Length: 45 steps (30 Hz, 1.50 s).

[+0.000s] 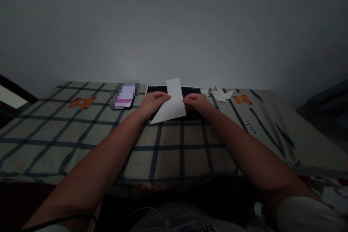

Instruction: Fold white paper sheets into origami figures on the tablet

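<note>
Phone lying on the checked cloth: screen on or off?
On: the phone, left of the left hand, glows pale with a pink band.

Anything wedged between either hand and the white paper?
Nothing visible. The left hand and right hand each grip an edge of the white paper directly. The black panel is behind it in this view; the phone and paper scraps lie off to the sides.

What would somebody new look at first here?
Probably the white sharp-cornered paper, held in the middle between the left hand and the right hand. Next, the lit rectangular phone on the left of the blue-striped pale cloth, with an orange bear print farther left.
</note>
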Each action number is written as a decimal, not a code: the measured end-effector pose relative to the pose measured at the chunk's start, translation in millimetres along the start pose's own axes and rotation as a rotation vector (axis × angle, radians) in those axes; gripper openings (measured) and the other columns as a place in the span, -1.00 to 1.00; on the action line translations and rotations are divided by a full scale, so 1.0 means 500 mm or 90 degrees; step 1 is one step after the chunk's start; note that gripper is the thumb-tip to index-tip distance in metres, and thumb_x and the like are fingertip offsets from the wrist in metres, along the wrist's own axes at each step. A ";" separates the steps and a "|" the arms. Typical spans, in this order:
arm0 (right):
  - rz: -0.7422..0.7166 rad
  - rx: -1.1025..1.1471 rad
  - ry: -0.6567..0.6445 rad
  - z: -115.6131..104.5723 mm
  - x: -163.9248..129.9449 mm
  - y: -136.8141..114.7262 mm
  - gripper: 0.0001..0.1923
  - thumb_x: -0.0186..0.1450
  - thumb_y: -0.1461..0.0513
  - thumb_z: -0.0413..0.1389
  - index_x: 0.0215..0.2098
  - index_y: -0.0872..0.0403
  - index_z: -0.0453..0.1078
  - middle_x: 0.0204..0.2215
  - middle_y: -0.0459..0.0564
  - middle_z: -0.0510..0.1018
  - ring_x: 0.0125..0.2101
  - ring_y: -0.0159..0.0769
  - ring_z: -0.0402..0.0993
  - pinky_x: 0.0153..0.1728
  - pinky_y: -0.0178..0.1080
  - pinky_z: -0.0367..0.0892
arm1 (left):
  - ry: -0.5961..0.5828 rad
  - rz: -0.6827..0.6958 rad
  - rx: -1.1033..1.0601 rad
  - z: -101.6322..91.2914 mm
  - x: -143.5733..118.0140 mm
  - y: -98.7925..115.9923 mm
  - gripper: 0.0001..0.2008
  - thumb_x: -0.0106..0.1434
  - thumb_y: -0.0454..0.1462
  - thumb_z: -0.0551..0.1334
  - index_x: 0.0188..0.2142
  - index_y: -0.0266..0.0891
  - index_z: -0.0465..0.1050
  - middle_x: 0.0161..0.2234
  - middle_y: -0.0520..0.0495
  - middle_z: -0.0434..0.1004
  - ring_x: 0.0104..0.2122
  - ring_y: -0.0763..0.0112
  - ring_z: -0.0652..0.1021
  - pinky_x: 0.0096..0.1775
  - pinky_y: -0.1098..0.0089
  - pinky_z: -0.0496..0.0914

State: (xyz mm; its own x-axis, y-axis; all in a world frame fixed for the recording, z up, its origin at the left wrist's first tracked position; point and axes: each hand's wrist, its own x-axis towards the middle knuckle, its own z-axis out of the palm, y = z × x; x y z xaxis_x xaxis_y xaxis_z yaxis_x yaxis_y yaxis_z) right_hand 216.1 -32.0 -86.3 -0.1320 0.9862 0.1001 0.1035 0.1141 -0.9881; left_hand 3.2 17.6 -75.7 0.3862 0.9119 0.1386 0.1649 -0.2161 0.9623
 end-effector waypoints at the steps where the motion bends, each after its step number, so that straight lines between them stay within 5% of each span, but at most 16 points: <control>1: 0.001 -0.002 -0.003 0.001 0.000 0.001 -0.84 0.11 0.16 0.17 -0.47 0.11 0.42 -0.58 -0.11 0.48 -0.56 -0.43 0.39 -0.46 -0.31 0.34 | -0.008 0.000 0.004 0.000 -0.001 0.000 -0.68 0.02 -0.09 0.32 -0.32 -0.28 0.52 -0.37 -0.07 0.56 -0.45 0.46 0.45 -0.40 0.45 0.30; 14: -0.027 0.109 0.038 0.002 0.009 0.005 -0.76 0.12 0.08 0.18 -0.37 0.09 0.43 -0.48 -0.07 0.51 -0.46 -0.40 0.42 -0.35 -0.26 0.39 | -0.158 0.012 0.083 0.002 -0.007 0.003 -0.73 0.02 -0.11 0.31 -0.40 -0.28 0.53 -0.43 -0.04 0.53 -0.46 0.46 0.44 -0.41 0.44 0.28; 25: -0.032 0.101 0.105 0.007 0.009 0.003 -0.69 0.01 0.15 0.26 -0.35 0.07 0.29 -0.55 -0.16 0.48 -0.56 -0.43 0.42 -0.47 -0.29 0.40 | -0.138 0.019 0.050 0.009 -0.010 0.009 -0.72 0.02 -0.13 0.31 -0.34 -0.29 0.51 -0.40 -0.04 0.52 -0.43 0.46 0.44 -0.40 0.45 0.27; 35: -0.025 0.117 0.054 0.004 0.007 0.004 -0.74 0.08 0.09 0.22 -0.39 0.10 0.36 -0.53 -0.11 0.48 -0.51 -0.42 0.43 -0.40 -0.28 0.41 | -0.172 0.058 0.115 0.004 -0.011 0.008 -0.71 0.06 -0.08 0.27 -0.47 -0.30 0.47 -0.56 0.05 0.38 -0.56 0.56 0.31 -0.52 0.49 0.15; 45: -0.003 0.139 0.056 0.006 0.008 0.001 -0.74 0.12 0.05 0.17 -0.41 0.07 0.35 -0.52 -0.10 0.47 -0.48 -0.40 0.42 -0.39 -0.29 0.38 | -0.158 0.066 0.143 0.010 -0.009 0.004 -0.72 0.05 -0.08 0.27 -0.46 -0.28 0.50 -0.53 0.01 0.44 -0.54 0.50 0.36 -0.47 0.44 0.20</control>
State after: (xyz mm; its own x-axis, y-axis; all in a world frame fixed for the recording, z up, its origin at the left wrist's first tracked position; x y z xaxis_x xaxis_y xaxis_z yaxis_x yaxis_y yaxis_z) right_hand 212.9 -28.1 -86.9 -0.0439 0.9934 0.1055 -0.1139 0.0999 -0.9885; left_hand 6.3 11.2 -75.8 0.6156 0.7746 0.1450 0.2986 -0.3996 0.8667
